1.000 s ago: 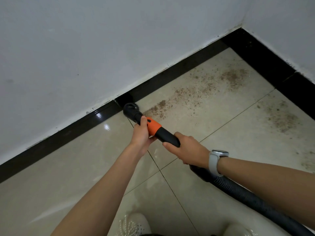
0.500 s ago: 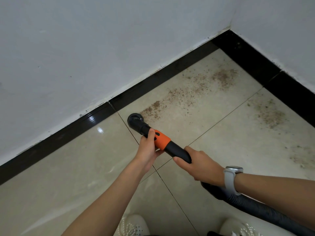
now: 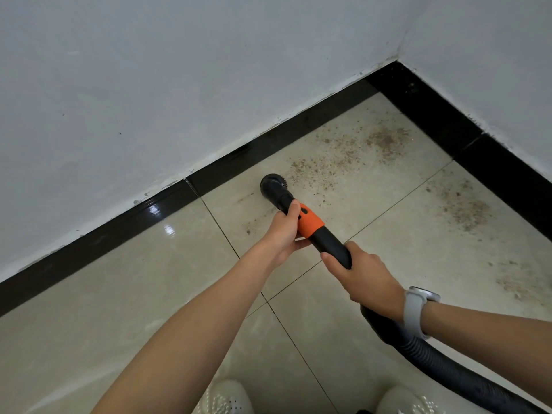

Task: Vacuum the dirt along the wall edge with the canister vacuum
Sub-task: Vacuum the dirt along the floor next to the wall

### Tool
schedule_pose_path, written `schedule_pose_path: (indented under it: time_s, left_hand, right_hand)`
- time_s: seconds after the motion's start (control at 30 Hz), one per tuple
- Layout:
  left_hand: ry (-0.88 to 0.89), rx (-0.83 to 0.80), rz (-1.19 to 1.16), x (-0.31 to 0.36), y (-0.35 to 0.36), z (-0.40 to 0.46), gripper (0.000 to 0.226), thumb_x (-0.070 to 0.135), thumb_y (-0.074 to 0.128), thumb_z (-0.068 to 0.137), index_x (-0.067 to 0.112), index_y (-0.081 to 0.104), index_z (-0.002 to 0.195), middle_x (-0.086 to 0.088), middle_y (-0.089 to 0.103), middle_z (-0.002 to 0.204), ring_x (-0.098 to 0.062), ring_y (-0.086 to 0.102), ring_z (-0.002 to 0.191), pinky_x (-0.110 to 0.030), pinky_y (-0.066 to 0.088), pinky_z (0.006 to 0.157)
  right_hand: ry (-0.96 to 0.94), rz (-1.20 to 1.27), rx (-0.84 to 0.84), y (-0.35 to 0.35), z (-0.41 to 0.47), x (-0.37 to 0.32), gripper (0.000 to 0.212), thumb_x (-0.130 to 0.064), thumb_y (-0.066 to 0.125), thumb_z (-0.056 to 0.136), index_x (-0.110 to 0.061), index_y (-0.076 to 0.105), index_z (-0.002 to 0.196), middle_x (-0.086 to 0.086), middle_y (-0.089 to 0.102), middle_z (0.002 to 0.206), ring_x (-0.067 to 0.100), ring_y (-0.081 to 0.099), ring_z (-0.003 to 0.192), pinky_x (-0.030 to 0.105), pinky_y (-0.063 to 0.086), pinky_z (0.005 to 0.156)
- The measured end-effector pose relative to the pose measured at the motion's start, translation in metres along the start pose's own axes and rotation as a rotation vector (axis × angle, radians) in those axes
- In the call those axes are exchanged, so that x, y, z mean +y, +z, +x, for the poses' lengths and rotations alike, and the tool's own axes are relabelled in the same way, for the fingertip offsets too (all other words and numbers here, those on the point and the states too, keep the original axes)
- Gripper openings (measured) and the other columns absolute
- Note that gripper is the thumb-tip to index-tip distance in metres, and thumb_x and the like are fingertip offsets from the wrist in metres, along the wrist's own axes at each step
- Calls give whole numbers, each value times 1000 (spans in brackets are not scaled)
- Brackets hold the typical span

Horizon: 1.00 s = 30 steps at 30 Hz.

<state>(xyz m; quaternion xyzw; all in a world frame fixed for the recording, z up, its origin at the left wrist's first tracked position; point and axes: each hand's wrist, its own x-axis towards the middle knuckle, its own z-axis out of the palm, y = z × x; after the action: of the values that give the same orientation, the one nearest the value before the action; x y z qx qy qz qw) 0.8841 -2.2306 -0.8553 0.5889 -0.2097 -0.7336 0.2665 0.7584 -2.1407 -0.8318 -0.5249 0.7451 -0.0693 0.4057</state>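
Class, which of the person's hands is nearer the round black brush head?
Left. The left hand grips just behind the round black brush head; the right hand holds farther back.

Both hands (image 3: 325,258) around vacuum wand (image 3: 319,231), round brush head (image 3: 273,186) seemingly on tile beside dirt (image 3: 343,156).

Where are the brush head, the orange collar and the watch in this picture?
brush head (image 3: 271,184), head view, on its round black top.
orange collar (image 3: 310,222), head view, middle of the orange band.
watch (image 3: 415,306), head view, on the pale strap at the wrist.
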Motion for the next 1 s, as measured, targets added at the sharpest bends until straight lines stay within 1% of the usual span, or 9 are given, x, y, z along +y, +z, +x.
schedule_pose_path:
  time_s: [0.1, 0.2, 0.27, 0.4, 0.5, 0.6, 0.73, 0.9, 1.0]
  left_hand:
    - [37, 60, -12, 0, -6, -3, 35, 36, 36, 101, 9, 42, 123, -11, 54, 118, -26, 57, 106, -39, 52, 78]
    - [112, 123, -15, -6, -26, -15, 35, 36, 36, 101, 10, 43, 123, -5, 57, 110, -18, 60, 96, -30, 53, 65]
    - [133, 166, -18, -12, -43, -21, 33, 36, 36, 101, 10, 44, 120, -5, 58, 107, -16, 61, 94, -27, 52, 60]
    - [120, 213, -59, -19, -68, -25, 34, 35, 37, 101, 8, 45, 120, -6, 59, 106, -18, 60, 95, -30, 52, 65]
    - [97, 194, -66, -20, -71, -21, 37, 36, 37, 101, 7, 45, 121, -8, 58, 111, -20, 60, 97, -33, 52, 69]
    - [80, 145, -62, -15, -58, -12, 38, 37, 36, 101, 7, 44, 124, -9, 58, 113, -22, 60, 99, -33, 53, 68]
    - [31, 57, -52, -9, -26, 2, 43, 36, 36, 101, 5, 40, 131, -15, 54, 125, -29, 58, 109, -40, 52, 76]
    - [-12, -59, -37, 9, 3, 18, 35, 38, 38, 100, 10, 43, 121, -10, 56, 113, -24, 59, 98, -36, 53, 69]
    - [-6, -60, -17, 20, 14, 23, 33, 39, 37, 100, 12, 43, 119, -8, 56, 108, -19, 59, 87, -35, 51, 66]
  right_hand:
    - [-35, 68, -44, 1, 1, -4, 32, -51, 50, 90, -19, 47, 87, 2, 56, 64, 18, 52, 49, 34, 51, 56]
    - [-107, 69, -112, 7, -2, -10, 31, -50, 51, 89, -20, 48, 89, 1, 55, 63, 15, 50, 49, 34, 50, 55]
    - [-143, 82, -171, 14, -4, -16, 30, -49, 52, 89, -19, 47, 89, 0, 54, 62, 14, 49, 47, 33, 49, 53]
    - [-176, 75, -218, 34, -5, -30, 31, -50, 51, 90, -19, 48, 93, -2, 53, 62, 12, 48, 46, 30, 48, 53]
    - [-152, 40, -186, 39, -4, -32, 35, -52, 50, 88, -18, 48, 94, -2, 53, 63, 15, 51, 49, 34, 52, 56]
    - [-108, 14, -134, 31, 0, -25, 37, -55, 49, 86, -19, 48, 92, 0, 56, 65, 19, 55, 52, 39, 54, 60]
    - [-34, 22, -57, 14, 4, -9, 36, -58, 48, 84, -22, 46, 86, 0, 59, 64, 20, 57, 52, 38, 54, 59]
    - [36, 63, 28, -2, 10, -5, 36, -55, 48, 87, -19, 47, 86, 3, 60, 65, 23, 61, 54, 36, 53, 59]
    - [50, 124, 71, -4, 16, -14, 34, -52, 49, 88, -18, 45, 84, 4, 59, 64, 22, 59, 49, 33, 52, 54]
